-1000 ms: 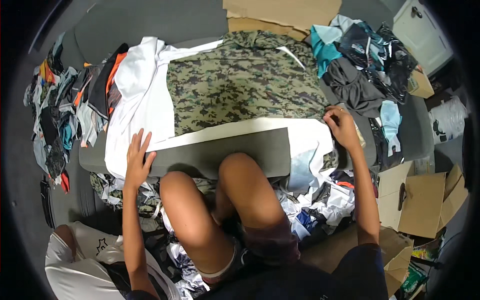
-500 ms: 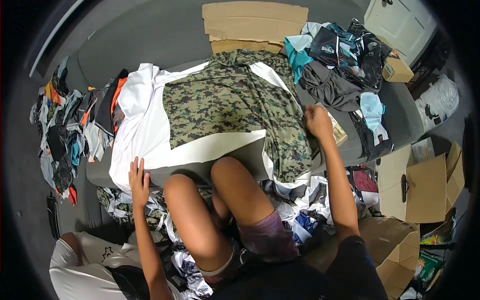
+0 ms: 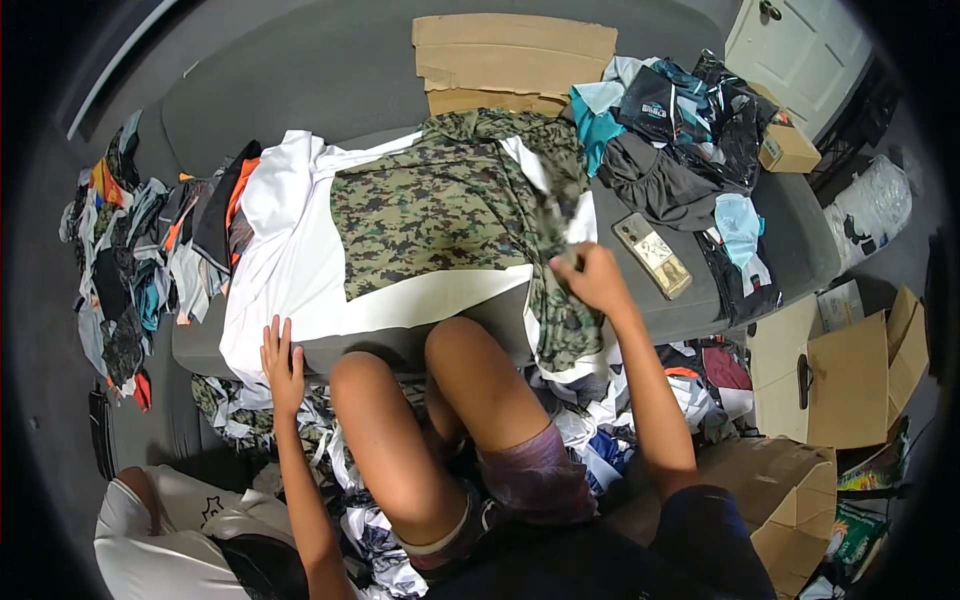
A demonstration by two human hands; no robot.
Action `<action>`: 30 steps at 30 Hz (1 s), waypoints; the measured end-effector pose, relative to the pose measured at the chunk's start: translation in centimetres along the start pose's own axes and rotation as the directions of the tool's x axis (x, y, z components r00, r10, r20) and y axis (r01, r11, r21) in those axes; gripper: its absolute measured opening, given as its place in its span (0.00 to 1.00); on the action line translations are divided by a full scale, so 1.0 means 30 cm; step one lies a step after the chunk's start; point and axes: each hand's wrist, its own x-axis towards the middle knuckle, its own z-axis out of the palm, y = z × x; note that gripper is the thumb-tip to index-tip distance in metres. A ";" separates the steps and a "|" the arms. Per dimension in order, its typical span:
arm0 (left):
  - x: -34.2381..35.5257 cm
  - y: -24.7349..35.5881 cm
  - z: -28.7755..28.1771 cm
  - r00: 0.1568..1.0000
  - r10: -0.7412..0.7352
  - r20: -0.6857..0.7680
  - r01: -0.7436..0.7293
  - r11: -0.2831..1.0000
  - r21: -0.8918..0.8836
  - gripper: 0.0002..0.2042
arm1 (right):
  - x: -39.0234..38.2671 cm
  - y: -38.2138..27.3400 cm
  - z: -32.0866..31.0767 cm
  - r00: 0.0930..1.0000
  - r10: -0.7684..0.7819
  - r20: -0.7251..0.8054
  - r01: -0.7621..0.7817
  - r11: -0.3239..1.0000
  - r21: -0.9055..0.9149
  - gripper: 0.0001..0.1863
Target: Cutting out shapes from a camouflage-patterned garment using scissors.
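In the head view, the camouflage shirt lies on the sofa, its body at ten o'clock from the right hand, whose fingers pinch its folded-over side. From the left hand, the shirt is toward one o'clock; those fingers are straight and slightly spread, holding nothing, by the white cloth's near edge. A phone lies at two o'clock from the right hand.

A smartphone lies on the grey sofa, near a crumpled dark grey garment. 1 torn cardboard sheet stands by the backrest. At right are a white panelled door, a filled translucent plastic sack and an open cardboard box.
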 end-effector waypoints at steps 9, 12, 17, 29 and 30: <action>-0.001 -0.019 0.016 1.000 -0.015 -0.019 0.015 1.000 0.016 0.23 | -0.045 0.098 -0.063 0.911 0.313 0.267 -0.367 0.912 0.185 0.15; -0.001 -0.025 0.019 1.000 -0.009 -0.025 0.010 1.000 0.018 0.23 | -0.057 0.120 -0.035 0.956 0.209 0.205 -0.229 0.970 0.082 0.17; -0.006 -0.029 0.022 0.998 -0.015 -0.057 0.014 1.000 -0.008 0.23 | -0.015 0.163 0.007 0.907 0.288 0.309 -0.327 0.942 0.081 0.18; -0.016 -0.134 -0.036 0.994 -0.052 -0.091 0.048 0.998 -0.047 0.25 | -0.110 0.172 -0.158 0.714 0.230 0.661 -0.695 0.345 0.631 0.08; -0.015 -0.128 -0.041 0.994 -0.067 -0.087 0.064 0.997 -0.040 0.25 | -0.107 0.170 -0.155 0.713 0.237 0.660 -0.687 0.421 0.591 0.08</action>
